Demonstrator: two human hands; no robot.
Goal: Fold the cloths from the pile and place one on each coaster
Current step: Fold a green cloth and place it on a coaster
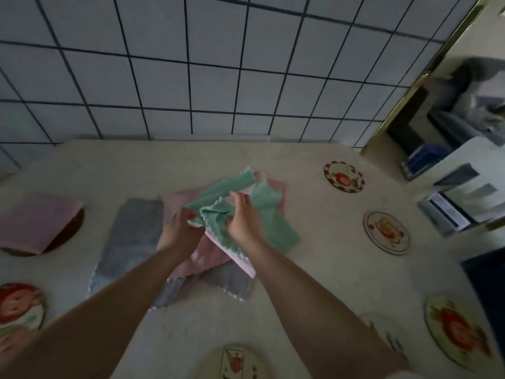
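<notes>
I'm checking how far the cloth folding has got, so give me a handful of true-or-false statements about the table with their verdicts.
1. Both hands hold the mint green scalloped-edge cloth. True: the left hand and the right hand grip it above the pile.
2. A folded pink cloth already lies on the dark round coaster at far left. True.
3. The round red-rimmed coaster near the tiled wall has a cloth on it. False: it is bare.
4. The grey cloth lies on top of the pile. False: it lies under the pink cloths.
5. The round fruit-patterned coaster at right is bare. True.
</notes>
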